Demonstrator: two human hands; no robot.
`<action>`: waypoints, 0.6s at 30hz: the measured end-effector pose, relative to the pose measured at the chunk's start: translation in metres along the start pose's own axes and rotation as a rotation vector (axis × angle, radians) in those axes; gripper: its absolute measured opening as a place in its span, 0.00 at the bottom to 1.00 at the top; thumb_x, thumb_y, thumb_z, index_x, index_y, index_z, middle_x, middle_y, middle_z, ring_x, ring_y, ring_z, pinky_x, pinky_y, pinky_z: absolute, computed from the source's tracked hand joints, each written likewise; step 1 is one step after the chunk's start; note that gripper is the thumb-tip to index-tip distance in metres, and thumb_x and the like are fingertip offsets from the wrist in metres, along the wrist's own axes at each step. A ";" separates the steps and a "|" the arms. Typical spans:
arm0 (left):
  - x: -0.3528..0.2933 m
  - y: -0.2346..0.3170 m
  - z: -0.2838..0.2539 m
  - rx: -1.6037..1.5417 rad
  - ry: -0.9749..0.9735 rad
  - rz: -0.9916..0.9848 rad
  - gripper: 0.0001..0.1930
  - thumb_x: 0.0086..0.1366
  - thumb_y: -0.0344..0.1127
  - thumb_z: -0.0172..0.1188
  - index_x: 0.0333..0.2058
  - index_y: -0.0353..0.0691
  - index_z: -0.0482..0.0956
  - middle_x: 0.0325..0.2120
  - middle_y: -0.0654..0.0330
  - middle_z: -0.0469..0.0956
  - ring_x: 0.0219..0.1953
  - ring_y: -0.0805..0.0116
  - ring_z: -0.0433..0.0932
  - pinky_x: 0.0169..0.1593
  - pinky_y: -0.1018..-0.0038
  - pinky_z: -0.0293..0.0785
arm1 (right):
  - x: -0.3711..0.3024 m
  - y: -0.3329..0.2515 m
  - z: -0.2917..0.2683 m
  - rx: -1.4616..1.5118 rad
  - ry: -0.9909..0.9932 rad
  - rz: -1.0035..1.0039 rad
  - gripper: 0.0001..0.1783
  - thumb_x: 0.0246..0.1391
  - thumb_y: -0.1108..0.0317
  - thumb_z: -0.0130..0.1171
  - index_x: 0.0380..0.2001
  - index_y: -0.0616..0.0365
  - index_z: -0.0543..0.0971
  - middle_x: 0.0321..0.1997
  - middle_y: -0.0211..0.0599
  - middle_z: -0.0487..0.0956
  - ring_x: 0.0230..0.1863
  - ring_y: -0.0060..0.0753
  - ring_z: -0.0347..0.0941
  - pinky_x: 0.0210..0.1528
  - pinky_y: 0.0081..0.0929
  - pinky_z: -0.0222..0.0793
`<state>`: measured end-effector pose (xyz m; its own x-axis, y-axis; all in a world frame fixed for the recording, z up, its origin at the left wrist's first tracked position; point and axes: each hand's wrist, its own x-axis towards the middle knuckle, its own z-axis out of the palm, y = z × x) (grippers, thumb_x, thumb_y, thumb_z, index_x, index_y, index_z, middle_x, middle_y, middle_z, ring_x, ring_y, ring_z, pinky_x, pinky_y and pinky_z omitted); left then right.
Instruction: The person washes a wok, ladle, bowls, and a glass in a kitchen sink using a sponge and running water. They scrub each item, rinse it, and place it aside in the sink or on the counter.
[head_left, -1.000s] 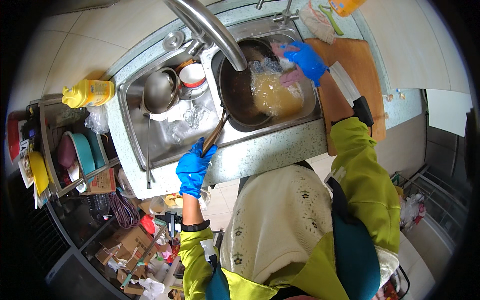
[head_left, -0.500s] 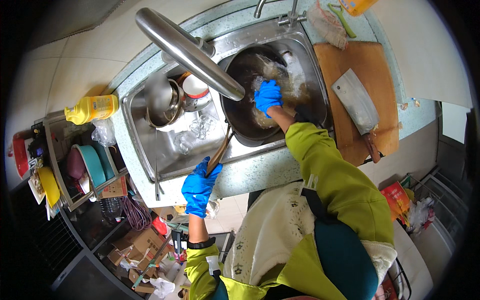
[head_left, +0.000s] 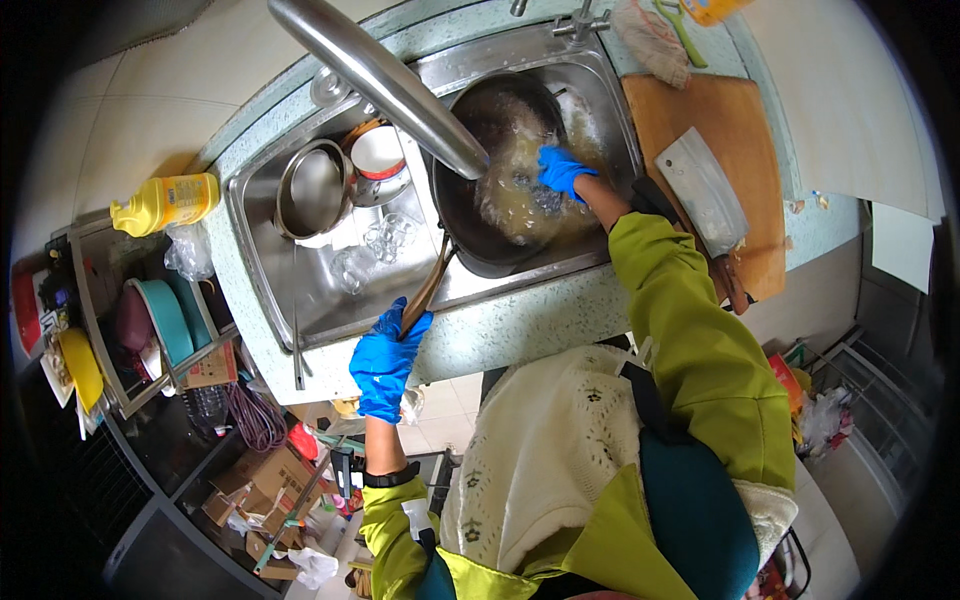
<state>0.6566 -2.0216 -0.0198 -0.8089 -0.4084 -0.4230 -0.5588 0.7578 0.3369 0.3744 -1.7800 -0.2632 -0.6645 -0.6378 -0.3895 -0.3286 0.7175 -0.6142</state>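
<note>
A dark wok (head_left: 458,212) sits in the right basin of the steel sink, with cloudy, foamy water inside. My left hand (head_left: 386,362), in a blue glove, is closed around the wok's wooden handle (head_left: 428,288), which sticks out over the front edge of the sink. Inside the wok, my right hand (head_left: 563,173), also gloved in blue, presses down at the water with its fingers bent together. Splashing water hides the fingertips and whatever they may hold. A thick steel faucet (head_left: 390,90) reaches over the wok's left side.
Left basin: a metal pot (head_left: 284,205), a red-rimmed white bowl (head_left: 378,152) and clear glassware (head_left: 385,240). On the right, a cleaver (head_left: 705,190) lies on a wooden cutting board (head_left: 765,210). A yellow bottle (head_left: 170,203) stands on the counter's left end.
My right hand has moved rightward inside the wok, stirring the water. My left hand keeps its hold on the handle. The whole view has shifted slightly.
</note>
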 end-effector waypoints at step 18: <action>-0.001 -0.006 0.006 -0.023 -0.015 -0.003 0.20 0.54 0.41 0.62 0.43 0.38 0.74 0.34 0.52 0.78 0.33 0.61 0.77 0.39 0.73 0.71 | 0.021 -0.011 0.009 -0.282 0.158 -0.041 0.21 0.53 0.62 0.45 0.49 0.59 0.68 0.50 0.51 0.69 0.51 0.51 0.66 0.55 0.39 0.59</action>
<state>0.6620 -2.0232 -0.0266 -0.8046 -0.4030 -0.4362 -0.5654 0.7444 0.3551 0.3705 -1.8035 -0.2710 -0.7357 -0.6323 -0.2429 -0.5156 0.7553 -0.4045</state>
